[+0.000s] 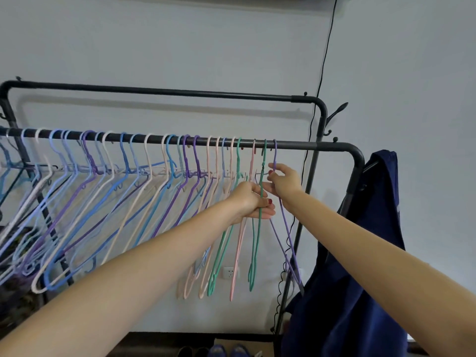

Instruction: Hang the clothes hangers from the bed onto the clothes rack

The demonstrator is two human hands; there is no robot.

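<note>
The front rail (159,139) of the clothes rack (359,163) crosses the frame just above mid-height, carrying a dense row of thin coated-wire hangers. At the right end of the row, the purple hanger (284,222) and the green hanger (257,235) next to it hang by their hooks on the rail, long axes near vertical.

The right hand (284,181), right of centre, pinches the purple hanger's neck just below the rail. The left hand (251,202), lower and to its left, curls its fingers round the green hanger's wire.

The right hand is nearer the hooks; release appears to depend on both hooks seating fully over the rail.

Materials: matte dark tubular metal rack with rounded corners; slim, smooth pastel hangers. A navy garment (373,253) drapes at the right end. The bed is not in view.
</note>
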